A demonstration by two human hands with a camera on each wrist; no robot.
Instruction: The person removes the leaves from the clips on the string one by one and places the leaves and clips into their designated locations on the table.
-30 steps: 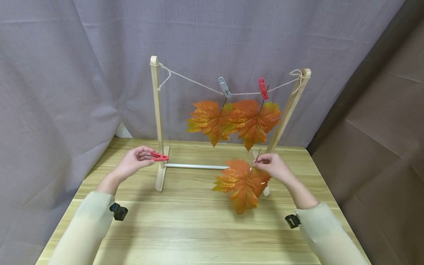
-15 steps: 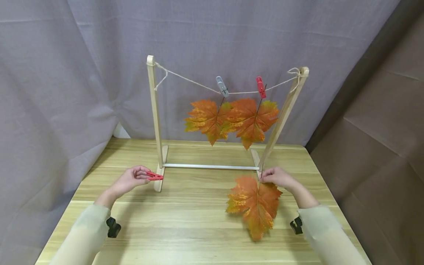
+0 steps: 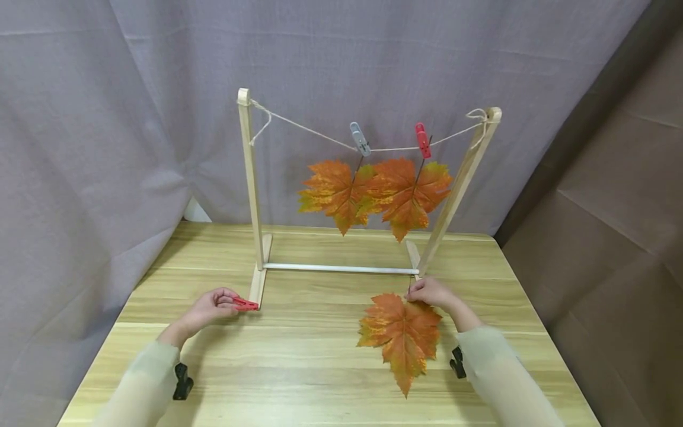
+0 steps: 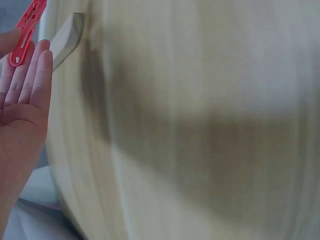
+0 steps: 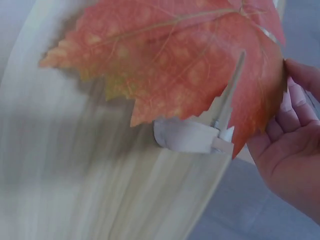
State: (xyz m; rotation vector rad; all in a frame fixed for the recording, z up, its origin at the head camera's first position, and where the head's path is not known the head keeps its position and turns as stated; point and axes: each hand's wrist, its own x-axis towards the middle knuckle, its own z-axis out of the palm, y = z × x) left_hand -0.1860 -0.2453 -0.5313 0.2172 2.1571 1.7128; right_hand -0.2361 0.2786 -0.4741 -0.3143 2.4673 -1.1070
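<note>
My left hand (image 3: 210,309) pinches a red clothespin (image 3: 245,304) between thumb and fingers, low beside the front end of the rack's left foot (image 3: 257,290). In the left wrist view the clothespin (image 4: 27,32) lies between the thumb and the straight fingers. My right hand (image 3: 434,295) pinches the stem of an orange artificial maple leaf (image 3: 402,335), whose blade hangs toward me close over the table. In the right wrist view this leaf (image 5: 170,55) partly covers the rack's right foot (image 5: 185,136).
A string (image 3: 304,126) spans the wooden rack's two posts. A grey clothespin (image 3: 360,139) and a red clothespin (image 3: 423,140) hold two maple leaves (image 3: 336,193) on it, overlapping. A white rod (image 3: 341,268) joins the feet above the wooden table (image 3: 299,367). Curtains hang behind.
Both hands have come down and nearer to me, the left with the clothespin, the right with the leaf. The leaf swung right, then back left. The hanging leaves stay on the string.
</note>
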